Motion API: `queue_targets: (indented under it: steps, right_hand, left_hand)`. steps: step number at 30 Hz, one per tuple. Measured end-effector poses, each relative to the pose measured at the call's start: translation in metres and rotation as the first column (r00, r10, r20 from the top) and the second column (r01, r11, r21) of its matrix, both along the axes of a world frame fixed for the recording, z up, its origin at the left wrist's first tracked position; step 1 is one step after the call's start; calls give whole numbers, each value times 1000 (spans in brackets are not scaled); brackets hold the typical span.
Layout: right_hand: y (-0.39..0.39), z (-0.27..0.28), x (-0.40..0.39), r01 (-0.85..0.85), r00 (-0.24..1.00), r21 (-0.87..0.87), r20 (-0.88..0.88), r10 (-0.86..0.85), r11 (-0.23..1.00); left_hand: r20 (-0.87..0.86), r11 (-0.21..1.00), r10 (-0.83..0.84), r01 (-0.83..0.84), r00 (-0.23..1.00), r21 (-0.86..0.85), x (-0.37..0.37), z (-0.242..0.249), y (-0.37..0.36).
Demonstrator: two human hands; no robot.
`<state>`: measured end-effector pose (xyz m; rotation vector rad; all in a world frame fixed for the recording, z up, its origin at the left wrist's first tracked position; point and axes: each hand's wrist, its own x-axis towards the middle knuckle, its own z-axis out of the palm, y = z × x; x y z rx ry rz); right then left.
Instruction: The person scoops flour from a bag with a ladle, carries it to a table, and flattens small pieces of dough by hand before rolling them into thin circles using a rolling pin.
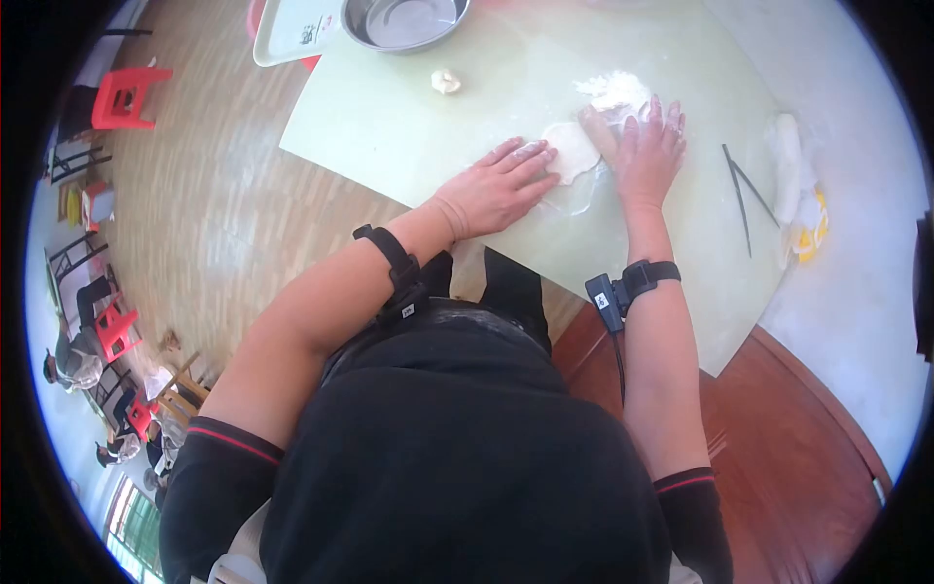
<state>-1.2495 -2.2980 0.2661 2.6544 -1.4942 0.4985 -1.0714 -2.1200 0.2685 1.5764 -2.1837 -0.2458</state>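
A flattened round of dough lies on the pale green table. My left hand rests at its left edge, fingers spread and fingertips touching the dough. Just right of the dough, a short wooden rolling pin lies tilted, its near part against the dough's edge. My right hand is flat with its fingers stretched, beside and partly over the pin's right side. Behind it sits a pile of white flour. A small lump of dough is farther left.
A metal bowl and a white tray are at the far left of the table. Two dark sticks and a white roll lie at right. Red stools and several people are in the left background.
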Motion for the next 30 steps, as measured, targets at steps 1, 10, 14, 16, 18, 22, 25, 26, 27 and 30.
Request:
queue_targets:
  steps: [1,10,14,16,18,22,25,26,27,30]
  right_hand:
    - [0,2,-3,-56,985,-2,162,55,998]
    - [60,20,-40,-250,959,231,194,208,940]
    - [50,25,-45,-179,955,247,277,108,952]
    - [49,39,-45,-207,949,241,286,135,948]
    - [52,44,-49,-232,943,235,292,159,944]
    - [74,29,-45,-337,937,292,199,288,895]
    - [104,22,-25,-229,973,291,96,209,929]
    - [109,22,-21,-139,990,267,25,137,954]
    - [107,21,-20,-136,991,268,22,135,954]
    - [95,15,-15,-78,989,180,-108,99,981]
  left_hand:
    - [-7,1000,1,-1,1000,1,0,-1,0]
    - [-90,997,-70,66,993,-48,-8,-4,-13]
    - [13,997,-75,76,997,-24,-32,-9,-31]
    - [107,989,-141,145,984,-22,-26,-6,-27]
    - [197,976,-209,216,958,-15,-16,-6,-17]
    - [53,969,-246,244,968,27,0,-9,5]
    - [-2,973,-220,220,975,73,-2,-4,8]
    - [-3,977,-201,201,980,67,-3,-3,8]
    - [-7,977,-202,202,979,67,-4,-4,7]
    - [-18,979,-197,197,980,52,-4,-4,7]
